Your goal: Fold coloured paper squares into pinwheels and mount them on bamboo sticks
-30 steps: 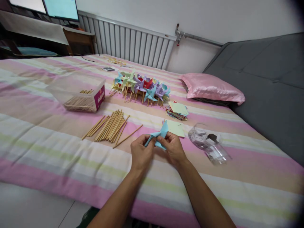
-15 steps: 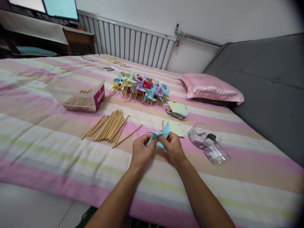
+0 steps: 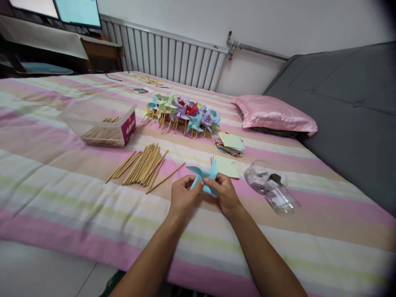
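Note:
A light blue paper pinwheel [image 3: 204, 176] is pinched between both my hands just above the striped bedspread [image 3: 62, 181]. My left hand [image 3: 183, 199] grips its left side with closed fingers. My right hand [image 3: 225, 194] pinches its right side. A single wooden stick [image 3: 165, 177] lies just left of my hands, beside a loose bundle of wooden sticks [image 3: 142, 163]. A light green paper square [image 3: 227, 167] lies right behind the pinwheel.
A row of finished coloured pinwheels [image 3: 182, 112] lies farther back, with a stack of coloured paper [image 3: 230, 144] to its right. A clear box of sticks [image 3: 102, 121] sits at left. A clear jar [image 3: 268, 185] lies at right. A pink pillow [image 3: 274, 115] rests by the grey headboard.
The blue pinwheel's blades have spread wider, with one more flap folded up on the left. Both hands stay in nearly the same place.

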{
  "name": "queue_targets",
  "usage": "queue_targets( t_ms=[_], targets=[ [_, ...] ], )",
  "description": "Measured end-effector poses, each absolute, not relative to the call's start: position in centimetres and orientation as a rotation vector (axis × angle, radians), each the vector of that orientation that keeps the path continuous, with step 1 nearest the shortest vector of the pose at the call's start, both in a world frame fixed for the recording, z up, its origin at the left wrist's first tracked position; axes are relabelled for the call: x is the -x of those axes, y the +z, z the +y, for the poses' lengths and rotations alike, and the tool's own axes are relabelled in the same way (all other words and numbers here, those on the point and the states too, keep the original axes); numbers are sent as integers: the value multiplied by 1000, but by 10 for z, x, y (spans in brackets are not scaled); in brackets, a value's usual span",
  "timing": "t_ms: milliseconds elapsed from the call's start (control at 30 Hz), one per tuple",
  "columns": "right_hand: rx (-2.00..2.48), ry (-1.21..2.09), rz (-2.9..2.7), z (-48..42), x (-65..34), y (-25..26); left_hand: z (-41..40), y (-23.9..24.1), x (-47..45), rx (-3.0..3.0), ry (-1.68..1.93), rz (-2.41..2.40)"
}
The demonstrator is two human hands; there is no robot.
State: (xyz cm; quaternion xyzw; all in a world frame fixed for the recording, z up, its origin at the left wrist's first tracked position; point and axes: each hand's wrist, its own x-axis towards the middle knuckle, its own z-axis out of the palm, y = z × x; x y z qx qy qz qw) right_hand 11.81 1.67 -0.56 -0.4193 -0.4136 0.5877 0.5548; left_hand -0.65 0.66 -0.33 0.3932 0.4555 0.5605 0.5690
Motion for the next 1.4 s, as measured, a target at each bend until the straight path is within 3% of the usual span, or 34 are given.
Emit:
queue_targets(
  t_ms=[800, 1067, 1267, 1400],
  targets=[
    [1014, 1236, -1144, 20, -120, -10, 3, 5, 10, -851, 1280, 1028],
    [973, 1321, -1054, 22, -122, -9, 7, 5, 16, -1002, 1316, 1014],
    [890, 1414, -907, 24, -126, -7, 19, 0, 38, -1556, 1538, 1607],
    [805, 1501, -866, 22, -126, -4, 23, -5, 47, -1983, 1185, 2008]
  ],
)
